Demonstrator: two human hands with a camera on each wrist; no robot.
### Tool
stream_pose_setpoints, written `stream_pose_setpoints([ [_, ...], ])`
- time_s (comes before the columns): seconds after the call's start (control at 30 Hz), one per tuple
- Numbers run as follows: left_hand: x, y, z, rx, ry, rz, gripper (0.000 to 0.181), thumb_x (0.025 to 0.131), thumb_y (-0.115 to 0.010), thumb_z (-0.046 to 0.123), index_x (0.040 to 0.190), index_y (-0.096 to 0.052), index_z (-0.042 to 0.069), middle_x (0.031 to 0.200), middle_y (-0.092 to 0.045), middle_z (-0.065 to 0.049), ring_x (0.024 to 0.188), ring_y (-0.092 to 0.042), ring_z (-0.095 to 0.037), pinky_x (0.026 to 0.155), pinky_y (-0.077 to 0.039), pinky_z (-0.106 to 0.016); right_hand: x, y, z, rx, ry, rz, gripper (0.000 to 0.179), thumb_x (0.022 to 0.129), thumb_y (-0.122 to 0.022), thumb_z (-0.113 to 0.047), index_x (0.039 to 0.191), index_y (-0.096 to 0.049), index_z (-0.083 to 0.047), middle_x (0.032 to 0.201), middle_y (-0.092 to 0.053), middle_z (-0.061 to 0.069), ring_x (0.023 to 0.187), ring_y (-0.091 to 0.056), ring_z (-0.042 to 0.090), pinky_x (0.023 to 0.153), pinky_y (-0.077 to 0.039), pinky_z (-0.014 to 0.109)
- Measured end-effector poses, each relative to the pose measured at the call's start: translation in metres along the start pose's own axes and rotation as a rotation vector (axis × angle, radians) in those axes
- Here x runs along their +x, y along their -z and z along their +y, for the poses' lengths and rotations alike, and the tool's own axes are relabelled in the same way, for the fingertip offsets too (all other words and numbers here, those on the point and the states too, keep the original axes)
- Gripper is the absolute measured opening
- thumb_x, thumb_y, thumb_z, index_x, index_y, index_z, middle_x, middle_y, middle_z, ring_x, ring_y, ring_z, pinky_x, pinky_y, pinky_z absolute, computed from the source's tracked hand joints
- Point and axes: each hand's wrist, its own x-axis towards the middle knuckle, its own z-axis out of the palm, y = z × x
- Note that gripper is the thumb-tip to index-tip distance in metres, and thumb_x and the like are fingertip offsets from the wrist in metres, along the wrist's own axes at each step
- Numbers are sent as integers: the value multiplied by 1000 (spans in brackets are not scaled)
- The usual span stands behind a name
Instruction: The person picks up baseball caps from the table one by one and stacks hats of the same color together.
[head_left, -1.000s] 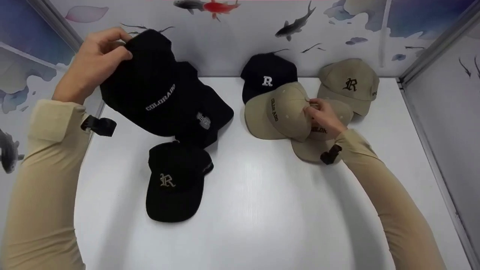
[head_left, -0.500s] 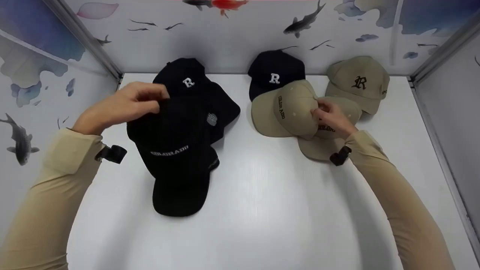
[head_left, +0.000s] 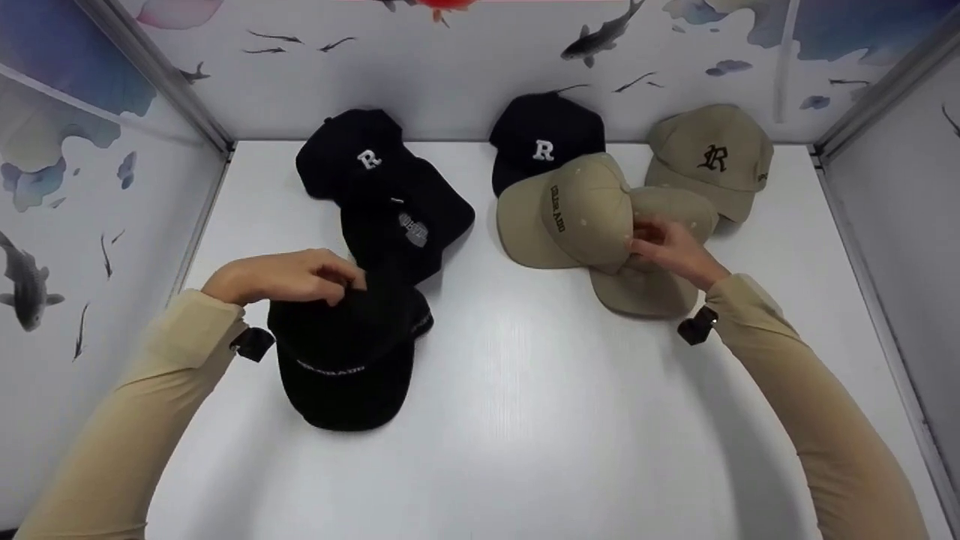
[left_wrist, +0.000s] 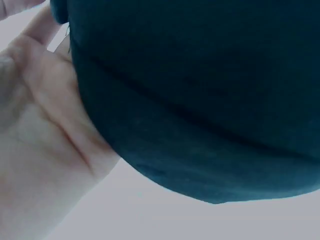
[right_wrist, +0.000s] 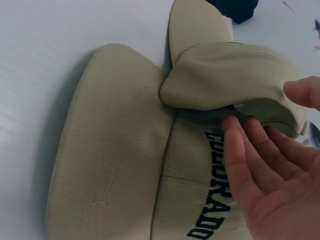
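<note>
In the head view, my left hand point(head_left: 289, 276) pinches the crown of a black baseball cap point(head_left: 337, 330) lettered COLORADO. That cap sits over another black cap point(head_left: 424, 319), which is mostly hidden below it. The left wrist view is largely filled by the dark cap point(left_wrist: 200, 100), with my palm beside it. My right hand point(head_left: 679, 253) is at the back edge of a tan COLORADO cap point(head_left: 592, 214). In the right wrist view its fingers point(right_wrist: 237, 155) reach out at the cap's opening, thumb apart. A second tan cap point(right_wrist: 105, 135) lies partly beneath the first.
At the back left, a black cap with a white R point(head_left: 345, 150) overlaps a black cap with a grey patch point(head_left: 442, 202). A navy R cap point(head_left: 551, 120) and a tan R cap point(head_left: 709, 135) lean by the rear wall point(head_left: 465, 90). White tabletop point(head_left: 525, 420) lies in front.
My left hand has brought the black COLORADO cap down and towards me, from above the rear caps onto the front black R cap. My right hand's fingers have loosened at the tan cap's edge.
</note>
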Motion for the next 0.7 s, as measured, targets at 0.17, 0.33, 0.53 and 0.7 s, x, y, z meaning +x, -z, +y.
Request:
stream_pose_setpoints([
  [0.17, 12, -10, -15, 53, 48, -26, 28, 78, -46, -4, 95, -66, 6, 77, -53, 0, 71, -48, -16, 69, -40, -32, -1, -3, 1, -84, 55, 5, 46, 97, -59, -18, 132, -47, 8, 123, -54, 23, 110, -52, 28, 83, -43, 19],
  [0.33, 25, -15, -34, 213, 78, 42, 26, 84, -49, 1, 103, -66, 2, 84, -58, -4, 74, -51, -20, 72, -43, -38, 0, -5, 5, -112, 50, -11, 43, 97, -57, -12, 130, -46, 13, 122, -54, 27, 111, -52, 33, 82, -42, 18],
  [0.53, 36, -21, -53, 354, 69, 169, 20, 88, -53, 2, 104, -64, -2, 96, -60, -14, 83, -53, -28, 80, -44, -47, 4, -7, -2, -144, 52, -1, 42, 96, -57, -14, 129, -49, 11, 118, -56, 25, 107, -54, 31, 81, -42, 19],
  [0.7, 43, -23, -58, 410, 80, 222, 22, 85, -56, -2, 105, -64, -6, 100, -52, -20, 91, -47, -34, 84, -41, -51, 5, -7, -7, -168, 35, 4, 42, 96, -56, -15, 128, -49, 11, 118, -55, 24, 106, -52, 30, 83, -43, 26],
])
